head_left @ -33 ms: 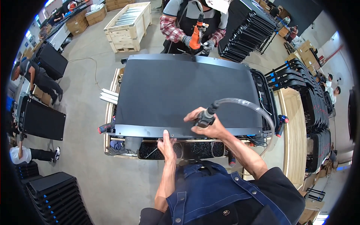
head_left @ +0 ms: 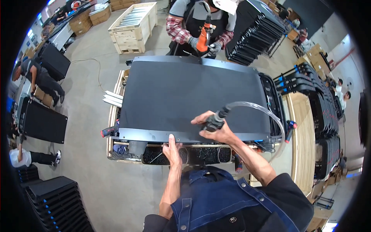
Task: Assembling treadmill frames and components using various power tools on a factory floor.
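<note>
A wide black panel (head_left: 177, 91) with grey metal strips along its near and far edges lies flat in front of me. My left hand (head_left: 173, 152) holds its near edge, thumb on the grey strip (head_left: 148, 135) and fingers curled below, partly hidden. In my right hand (head_left: 222, 133) is a dark power screwdriver (head_left: 213, 122), held above the near part of the panel. A clear hose (head_left: 266, 110) arches from its top to the right. The tool's tip is hidden. Across the panel, a co-worker in grey gloves holds an orange power screwdriver (head_left: 203, 40).
Below the near edge sit trays of small black screws (head_left: 205, 154). Corded screwdrivers hang at the left (head_left: 109, 131) and right (head_left: 290, 130) ends. To the right stands a long wooden crate (head_left: 301, 143); black frames (head_left: 326, 100) are stacked beyond. Stacked black panels (head_left: 56, 201) stand lower left.
My right hand and the screwdriver have shifted very slightly to the right. My left hand stays on the panel's near edge.
</note>
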{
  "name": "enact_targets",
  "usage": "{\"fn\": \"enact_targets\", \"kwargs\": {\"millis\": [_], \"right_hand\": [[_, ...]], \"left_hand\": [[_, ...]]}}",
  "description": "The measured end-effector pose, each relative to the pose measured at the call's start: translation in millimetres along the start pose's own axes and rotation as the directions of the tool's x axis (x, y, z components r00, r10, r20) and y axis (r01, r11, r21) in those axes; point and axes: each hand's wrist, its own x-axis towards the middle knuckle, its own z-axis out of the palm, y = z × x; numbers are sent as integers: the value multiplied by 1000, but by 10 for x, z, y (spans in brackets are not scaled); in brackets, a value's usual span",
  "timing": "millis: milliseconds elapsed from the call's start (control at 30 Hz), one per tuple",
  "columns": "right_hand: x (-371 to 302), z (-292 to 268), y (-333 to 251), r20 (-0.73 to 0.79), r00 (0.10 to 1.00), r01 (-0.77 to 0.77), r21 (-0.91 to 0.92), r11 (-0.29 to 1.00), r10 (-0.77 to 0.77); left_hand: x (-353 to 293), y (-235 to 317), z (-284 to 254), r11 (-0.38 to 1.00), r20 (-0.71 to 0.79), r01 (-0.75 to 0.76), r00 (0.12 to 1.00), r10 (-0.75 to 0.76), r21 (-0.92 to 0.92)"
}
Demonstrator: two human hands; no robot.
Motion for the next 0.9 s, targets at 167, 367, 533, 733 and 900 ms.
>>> {"fn": "enact_targets", "kwargs": {"millis": [167, 367, 533, 733, 900], "right_hand": [[-171, 65, 1, -149, 989, -28, -99, 995, 13], [-1011, 262, 556, -454, 855, -433, -361, 826, 249], [-1390, 670, 1204, -262, 700, -704, -94, 704, 664], [-1206, 1233, 2499, -108, 720, -666, -386, 638, 685], [-816, 1657, 2891, -10, 754, -315, -882, 349, 657]], "left_hand": [[-1, 45, -103, 998, 66, 45, 997, -48, 41], [195, -308, -866, 925, 270, -31, 960, -78, 378], [553, -722, -1792, 350, 196, -255, 961, 195, 901], [1183, -928, -1834, -97, 544, -536, 833, 98, 838], [1282, -777, -2125, -97, 638, -639, 768, -45, 763]]}}
